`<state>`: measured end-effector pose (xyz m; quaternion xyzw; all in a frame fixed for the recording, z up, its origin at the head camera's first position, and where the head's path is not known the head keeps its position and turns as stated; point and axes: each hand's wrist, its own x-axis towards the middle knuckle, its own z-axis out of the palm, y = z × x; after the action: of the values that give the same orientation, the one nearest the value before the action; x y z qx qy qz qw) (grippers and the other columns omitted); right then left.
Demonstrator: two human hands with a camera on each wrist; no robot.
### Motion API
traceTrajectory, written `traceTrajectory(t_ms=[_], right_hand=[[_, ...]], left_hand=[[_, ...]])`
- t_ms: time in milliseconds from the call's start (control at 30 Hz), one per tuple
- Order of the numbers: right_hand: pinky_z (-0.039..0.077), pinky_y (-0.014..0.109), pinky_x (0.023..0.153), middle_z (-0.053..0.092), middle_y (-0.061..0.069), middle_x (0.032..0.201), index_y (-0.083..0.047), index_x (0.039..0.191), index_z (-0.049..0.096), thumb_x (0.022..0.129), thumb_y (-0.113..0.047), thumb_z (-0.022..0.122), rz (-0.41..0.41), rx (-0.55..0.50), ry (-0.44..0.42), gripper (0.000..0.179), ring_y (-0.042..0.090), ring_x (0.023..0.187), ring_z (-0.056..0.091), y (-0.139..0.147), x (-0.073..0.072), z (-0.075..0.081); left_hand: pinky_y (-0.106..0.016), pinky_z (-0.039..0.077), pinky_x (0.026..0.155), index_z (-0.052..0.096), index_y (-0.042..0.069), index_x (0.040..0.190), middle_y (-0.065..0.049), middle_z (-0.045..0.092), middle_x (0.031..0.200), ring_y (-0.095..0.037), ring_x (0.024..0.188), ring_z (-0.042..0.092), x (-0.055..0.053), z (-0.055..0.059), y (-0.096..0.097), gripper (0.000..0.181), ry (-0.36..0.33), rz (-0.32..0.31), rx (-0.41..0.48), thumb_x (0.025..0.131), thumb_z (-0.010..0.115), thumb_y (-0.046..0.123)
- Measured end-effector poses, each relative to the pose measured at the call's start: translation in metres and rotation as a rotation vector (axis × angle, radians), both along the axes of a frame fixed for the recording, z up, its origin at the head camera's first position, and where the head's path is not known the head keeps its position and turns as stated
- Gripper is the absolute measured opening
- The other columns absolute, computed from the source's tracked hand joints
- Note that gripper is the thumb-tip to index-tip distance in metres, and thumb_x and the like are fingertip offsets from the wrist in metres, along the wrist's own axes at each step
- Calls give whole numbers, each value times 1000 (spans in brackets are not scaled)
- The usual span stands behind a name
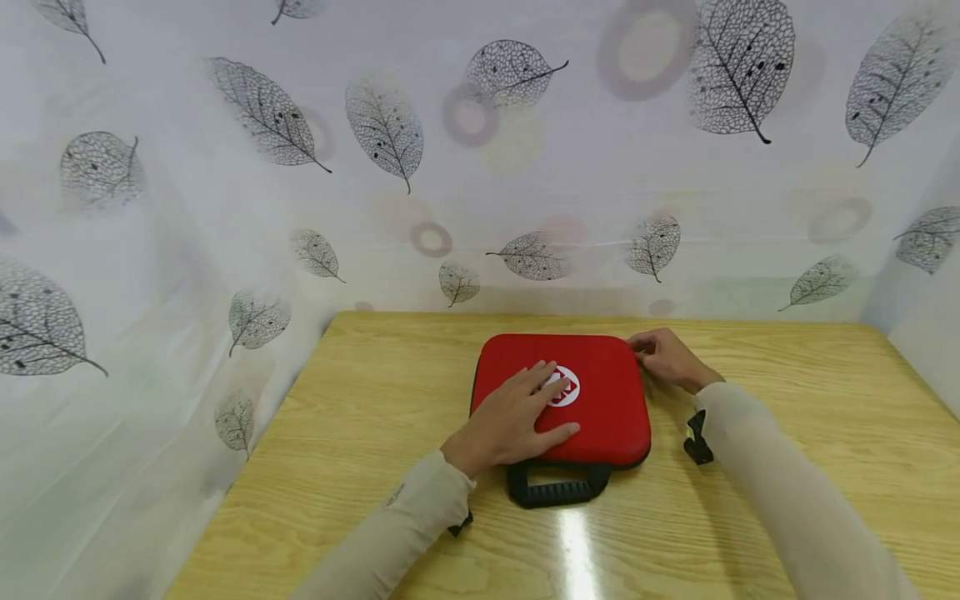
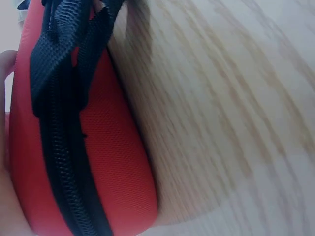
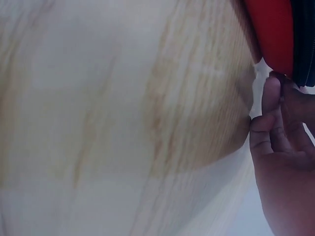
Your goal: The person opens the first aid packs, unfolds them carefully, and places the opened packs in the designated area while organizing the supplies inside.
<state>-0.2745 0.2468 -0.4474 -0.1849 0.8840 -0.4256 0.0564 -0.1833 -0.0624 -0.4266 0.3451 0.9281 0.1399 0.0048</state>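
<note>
A red zippered case (image 1: 607, 417) with a white round emblem lies flat on the table, its black carry handle (image 1: 558, 493) toward me. My left hand (image 1: 512, 418) rests on the lid with fingers spread, partly covering the emblem. At the far right corner, my right hand (image 1: 672, 360) has its fingers curled and thumb against them, pinching what seems to be the zipper pull, mostly hidden by the fingertips. In the left wrist view the black zipper (image 2: 64, 162) along the front side looks closed. The right wrist view has the curled fingers (image 3: 273, 132) right by the case's corner.
The wood-grain table (image 1: 375, 392) extends on both sides of the case. A pale cloth (image 1: 420, 225) printed with leaves hangs behind the table's back edge and along the left side. Dark wrist devices (image 1: 698, 437) sit under the sleeves.
</note>
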Motion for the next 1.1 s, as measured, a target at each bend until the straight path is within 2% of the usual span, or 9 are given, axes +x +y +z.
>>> traceTrajectory(t_ms=[100,200,400,600,767,1100], right_hand=[[52,25,72,72,25,106,14,112,70,95,9,56,-20,5,18,22,27,92,68,-1,2,0],[53,30,74,73,22,102,10,107,73,95,6,60,-51,40,53,18,28,90,68,1,3,0],[54,34,65,73,20,97,7,101,76,94,2,66,-107,105,129,13,28,81,67,2,4,-1],[53,36,66,73,19,98,4,101,77,94,0,68,-119,152,192,12,28,80,66,3,7,0],[54,41,70,74,18,97,3,99,77,93,1,69,-127,157,251,11,29,81,67,3,12,0],[55,41,72,75,17,95,4,98,77,93,2,67,-133,121,236,11,30,84,68,3,22,3]], left_hand=[[-37,23,121,40,21,157,-2,27,166,-19,153,22,0,-1,0,76,-6,-2,-2,97,47,66],[-33,19,122,38,18,158,-1,27,166,-18,153,22,0,-1,1,78,3,-19,-13,97,46,66],[-30,18,122,35,12,158,-3,29,165,-18,152,24,0,-1,3,77,51,-48,-50,100,45,62],[-30,14,122,35,20,159,-4,28,166,-19,152,23,-1,-4,3,71,93,-54,-85,102,43,60],[-32,17,122,36,21,159,-3,27,166,-18,153,23,-1,-5,5,72,80,-39,-79,100,44,62],[-33,21,122,38,21,158,-2,28,165,-18,152,25,-1,-3,7,73,57,-11,-84,99,45,65]])
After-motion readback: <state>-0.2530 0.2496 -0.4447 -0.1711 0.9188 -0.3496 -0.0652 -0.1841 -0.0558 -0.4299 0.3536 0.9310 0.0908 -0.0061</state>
